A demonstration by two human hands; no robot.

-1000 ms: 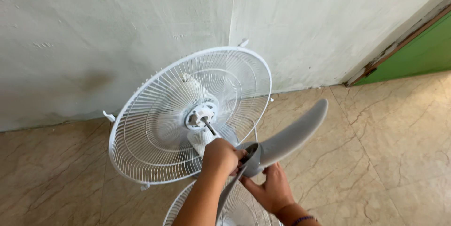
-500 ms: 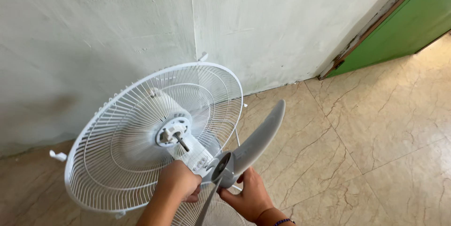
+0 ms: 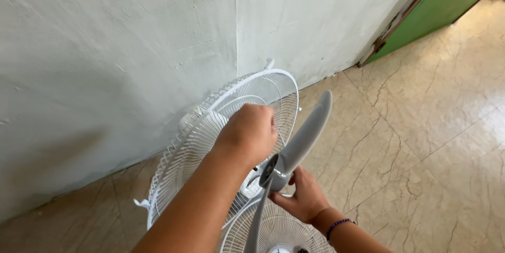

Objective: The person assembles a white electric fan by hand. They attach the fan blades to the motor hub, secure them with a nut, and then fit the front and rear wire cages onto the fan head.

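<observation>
- Two hands at work: right hand [image 3: 305, 200] has its grip clenched round the grey fan blade [image 3: 300, 145] hub, off the motor.
- Left hand [image 3: 248, 133], fingers curled, covers the rear guard [image 3: 210, 127] centre; whether it grasps anything, I cannot tell.
- Front guard [image 3: 276, 232] lies at 6 o'clock on the floor [image 3: 421, 142]; blade not yet seated, I judge.

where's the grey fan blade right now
In the head view the grey fan blade sits at lower centre, its hub gripped by the right hand, just right of the left hand and in front of the white rear fan guard.
</observation>
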